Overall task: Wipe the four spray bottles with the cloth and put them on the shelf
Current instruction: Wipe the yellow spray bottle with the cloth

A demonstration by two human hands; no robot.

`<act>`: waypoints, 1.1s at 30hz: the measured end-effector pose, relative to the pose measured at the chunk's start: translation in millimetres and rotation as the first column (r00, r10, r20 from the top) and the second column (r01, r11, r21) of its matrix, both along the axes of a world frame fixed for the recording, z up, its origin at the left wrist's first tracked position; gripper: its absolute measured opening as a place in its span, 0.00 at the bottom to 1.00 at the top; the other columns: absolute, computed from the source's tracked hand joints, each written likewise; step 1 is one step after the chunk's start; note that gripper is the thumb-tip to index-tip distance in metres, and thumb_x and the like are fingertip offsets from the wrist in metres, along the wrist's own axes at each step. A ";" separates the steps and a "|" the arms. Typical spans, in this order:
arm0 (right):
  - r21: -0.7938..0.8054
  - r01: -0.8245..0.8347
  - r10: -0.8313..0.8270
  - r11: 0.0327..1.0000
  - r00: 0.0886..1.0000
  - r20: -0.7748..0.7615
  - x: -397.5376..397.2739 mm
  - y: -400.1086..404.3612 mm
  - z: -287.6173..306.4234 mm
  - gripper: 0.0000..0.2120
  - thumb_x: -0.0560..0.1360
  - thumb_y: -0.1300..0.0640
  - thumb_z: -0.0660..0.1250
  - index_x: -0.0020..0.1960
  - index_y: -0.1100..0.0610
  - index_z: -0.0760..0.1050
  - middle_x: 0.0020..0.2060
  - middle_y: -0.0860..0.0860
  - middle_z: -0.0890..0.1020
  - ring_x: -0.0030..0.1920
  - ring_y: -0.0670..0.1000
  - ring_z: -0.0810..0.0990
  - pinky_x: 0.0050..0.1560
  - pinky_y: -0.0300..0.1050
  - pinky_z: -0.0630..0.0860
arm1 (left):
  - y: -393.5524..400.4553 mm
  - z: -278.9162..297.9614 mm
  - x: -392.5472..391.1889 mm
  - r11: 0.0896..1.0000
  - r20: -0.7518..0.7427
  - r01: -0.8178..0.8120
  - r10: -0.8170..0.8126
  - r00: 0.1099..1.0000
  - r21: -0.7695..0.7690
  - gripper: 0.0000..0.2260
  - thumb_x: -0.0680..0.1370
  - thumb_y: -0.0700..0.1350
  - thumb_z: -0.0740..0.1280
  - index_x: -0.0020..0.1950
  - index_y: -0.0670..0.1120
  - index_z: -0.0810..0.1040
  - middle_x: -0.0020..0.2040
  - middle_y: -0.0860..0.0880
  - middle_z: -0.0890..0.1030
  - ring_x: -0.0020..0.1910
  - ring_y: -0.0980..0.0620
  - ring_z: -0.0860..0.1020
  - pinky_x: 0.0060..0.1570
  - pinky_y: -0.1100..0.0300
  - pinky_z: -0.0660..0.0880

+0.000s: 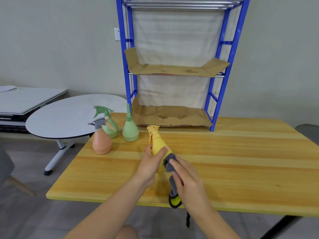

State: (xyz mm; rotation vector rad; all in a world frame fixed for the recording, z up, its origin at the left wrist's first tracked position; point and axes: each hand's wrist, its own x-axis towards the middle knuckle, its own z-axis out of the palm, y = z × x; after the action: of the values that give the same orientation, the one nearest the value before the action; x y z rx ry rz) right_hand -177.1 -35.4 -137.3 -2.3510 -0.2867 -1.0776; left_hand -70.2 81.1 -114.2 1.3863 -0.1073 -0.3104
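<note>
Pink bottle (101, 142) standing at the wooden table's (224, 152) left end, two green bottles (110, 125) (130, 129) just behind and beside it, all upright. Gripping the yellow bottle (158, 144) around its body with the left hand (151, 163), tilted above the table. Pressing the grey cloth (170, 161) against the bottle's side with the right hand (188, 180), fingers curled around it. Standing behind, on the table: blue shelf (222, 90), cardboard lining its tiers.
</note>
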 end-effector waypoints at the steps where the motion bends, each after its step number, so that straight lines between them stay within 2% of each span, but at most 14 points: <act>1: -0.063 -0.061 0.060 0.996 0.998 -0.009 -0.2 -0.3 -2.9 0.22 0.72 0.69 0.72 0.65 0.61 0.76 0.64 0.56 0.76 0.66 0.50 0.73 0.67 0.41 0.70 | 1.7 -0.6 1.0 1.000 0.002 0.009 -0.009 1.000 -0.006 0.22 0.76 0.52 0.74 0.67 0.50 0.71 0.56 0.45 0.83 0.55 0.48 0.81 0.59 0.48 0.78; 3: -0.117 -0.111 0.106 0.987 0.993 -0.048 3.2 -7.1 -2.7 0.25 0.70 0.72 0.72 0.66 0.61 0.75 0.66 0.57 0.74 0.67 0.53 0.72 0.66 0.44 0.71 | 5.5 -2.7 4.5 0.999 0.000 0.033 -0.033 0.999 -0.021 0.25 0.75 0.51 0.76 0.68 0.50 0.71 0.56 0.45 0.84 0.55 0.48 0.82 0.56 0.51 0.80; 8: 0.189 -0.009 0.035 0.982 0.990 -0.138 9.8 -6.8 14.4 0.23 0.75 0.67 0.70 0.67 0.53 0.76 0.67 0.46 0.75 0.68 0.41 0.71 0.67 0.32 0.66 | 7.0 1.0 4.2 0.997 -0.013 0.015 -0.016 1.000 -0.076 0.16 0.74 0.48 0.77 0.58 0.55 0.77 0.47 0.53 0.86 0.48 0.53 0.84 0.48 0.57 0.80; 10: 0.162 -0.018 0.046 0.987 0.985 -0.168 9.2 -5.0 11.6 0.23 0.75 0.67 0.69 0.68 0.51 0.75 0.68 0.44 0.73 0.68 0.38 0.69 0.68 0.31 0.64 | 7.7 -3.1 3.5 0.997 -0.023 0.016 -0.018 1.000 -0.072 0.23 0.71 0.52 0.79 0.63 0.52 0.77 0.51 0.48 0.87 0.52 0.48 0.85 0.55 0.49 0.81; 12: 0.107 -0.021 0.040 0.994 0.984 -0.176 8.4 -6.1 9.2 0.23 0.75 0.68 0.70 0.67 0.52 0.76 0.68 0.46 0.74 0.68 0.42 0.71 0.68 0.33 0.65 | 8.1 -6.7 2.8 0.998 -0.024 0.028 -0.030 0.999 -0.053 0.31 0.67 0.58 0.80 0.67 0.53 0.75 0.55 0.47 0.86 0.57 0.45 0.84 0.62 0.43 0.79; 14: 0.016 -0.058 0.060 0.998 0.982 -0.177 7.1 -7.5 8.2 0.23 0.73 0.69 0.71 0.66 0.55 0.76 0.67 0.51 0.75 0.66 0.48 0.73 0.68 0.32 0.64 | 9.1 -7.7 2.4 0.999 -0.024 0.043 -0.044 0.999 -0.030 0.33 0.67 0.62 0.78 0.69 0.55 0.73 0.58 0.47 0.85 0.59 0.46 0.83 0.64 0.41 0.77; 16: -0.041 -0.074 0.067 0.996 0.987 -0.145 9.2 -10.9 8.8 0.23 0.73 0.69 0.70 0.67 0.56 0.76 0.67 0.54 0.75 0.66 0.51 0.73 0.68 0.33 0.63 | 12.2 -8.3 5.5 0.993 -0.081 0.100 -0.105 0.991 -0.067 0.30 0.71 0.61 0.73 0.71 0.53 0.71 0.62 0.45 0.83 0.61 0.45 0.81 0.65 0.41 0.77; 19: 0.010 0.008 -0.006 1.000 0.995 -0.098 14.8 -18.4 14.1 0.23 0.73 0.71 0.70 0.66 0.56 0.77 0.66 0.54 0.75 0.65 0.54 0.74 0.67 0.38 0.68 | 15.1 -8.1 8.2 0.977 -0.109 0.182 -0.194 0.975 -0.110 0.19 0.80 0.51 0.66 0.70 0.51 0.70 0.64 0.43 0.81 0.63 0.44 0.80 0.64 0.41 0.77; 21: -0.074 -0.045 0.036 0.996 0.994 -0.107 11.5 -11.7 13.1 0.26 0.70 0.73 0.72 0.65 0.56 0.77 0.66 0.55 0.74 0.64 0.55 0.73 0.64 0.44 0.72 | 16.3 -7.2 7.3 0.980 -0.070 0.191 -0.194 0.978 -0.044 0.19 0.80 0.50 0.68 0.69 0.51 0.69 0.63 0.45 0.81 0.62 0.45 0.80 0.63 0.44 0.77; 23: -0.252 -0.175 0.137 0.952 0.977 -0.162 3.9 -1.9 6.7 0.31 0.66 0.75 0.73 0.65 0.54 0.75 0.68 0.54 0.72 0.66 0.56 0.71 0.62 0.49 0.74 | 19.8 -6.6 8.0 0.982 -0.030 0.188 -0.188 0.982 0.011 0.28 0.73 0.54 0.75 0.69 0.48 0.70 0.59 0.46 0.82 0.58 0.47 0.81 0.57 0.49 0.78; 25: -0.271 -0.206 0.173 0.940 0.975 -0.141 6.7 -5.3 8.0 0.32 0.66 0.75 0.73 0.66 0.54 0.75 0.67 0.53 0.72 0.66 0.55 0.71 0.62 0.49 0.74 | 24.7 -7.5 11.7 0.983 -0.015 0.186 -0.186 0.983 0.012 0.31 0.68 0.55 0.78 0.66 0.44 0.75 0.51 0.45 0.83 0.51 0.47 0.81 0.51 0.50 0.78; 28: -0.065 -0.088 0.082 0.994 0.993 -0.090 13.0 -9.5 18.1 0.27 0.68 0.74 0.73 0.65 0.57 0.77 0.64 0.55 0.75 0.64 0.51 0.71 0.65 0.42 0.71 | 24.1 -6.7 11.4 0.980 -0.057 0.183 -0.188 0.981 -0.082 0.19 0.75 0.49 0.76 0.62 0.43 0.78 0.50 0.43 0.85 0.49 0.46 0.83 0.51 0.48 0.80; 31: -0.198 -0.204 0.170 0.959 0.970 -0.176 4.8 6.4 11.8 0.28 0.69 0.73 0.73 0.65 0.55 0.76 0.68 0.53 0.72 0.67 0.53 0.70 0.63 0.46 0.73 | 20.1 -8.0 8.4 0.981 -0.037 0.186 -0.188 0.981 -0.057 0.14 0.77 0.49 0.74 0.57 0.43 0.76 0.41 0.47 0.81 0.40 0.50 0.80 0.38 0.56 0.78; 33: -0.259 -0.238 0.197 0.936 0.965 -0.174 5.7 4.5 7.3 0.29 0.68 0.74 0.72 0.65 0.55 0.75 0.68 0.52 0.71 0.67 0.54 0.70 0.62 0.48 0.74 | 22.2 -8.3 8.9 0.974 -0.058 0.206 -0.212 0.976 -0.092 0.11 0.80 0.49 0.70 0.56 0.44 0.76 0.42 0.48 0.80 0.41 0.51 0.79 0.41 0.56 0.77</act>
State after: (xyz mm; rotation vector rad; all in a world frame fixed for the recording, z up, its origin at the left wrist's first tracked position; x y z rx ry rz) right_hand -171.3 -30.9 -130.1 -2.5534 -0.6659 -0.7964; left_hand -61.3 103.3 -122.6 1.2801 -0.2095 -0.5221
